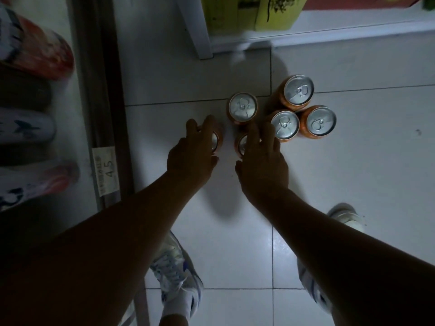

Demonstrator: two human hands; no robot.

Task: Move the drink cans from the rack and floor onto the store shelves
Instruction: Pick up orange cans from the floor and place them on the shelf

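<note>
Six orange drink cans are standing upright on the floor [353, 184], all within reach of the two hands. The left hand [193, 149] is reaching down over the leftmost can [216, 140], its fingers curling over the far rim and its thumb closing in on the near side, so it is gripping that can by the top. The right hand [261, 158] is hanging over the near can [242, 145] with its fingers spread wide and fairly straight; whether they are touching the lid I cannot tell. Just beyond the gap between the hands another can [242, 106] is standing alone. Beyond and to the right of the right hand three more are clustering close together: the far can [298, 90], the middle can [284, 125] just beside the right fingertips, and the outer can [321, 121].

The floor is showing pale glossy tiles with dark grout lines, catching a dull reflection under the right forearm. The room is looking dim. Left of the left arm a store shelf edge [101, 90] is carrying a price tag [106, 170], with blurred packets [35, 55] lying behind it. Well beyond the hands a white rack [197, 31] is holding yellow-green boxes [270, 15]. Beneath the forearms two light shoes [179, 267] are planted on the tiles.
</note>
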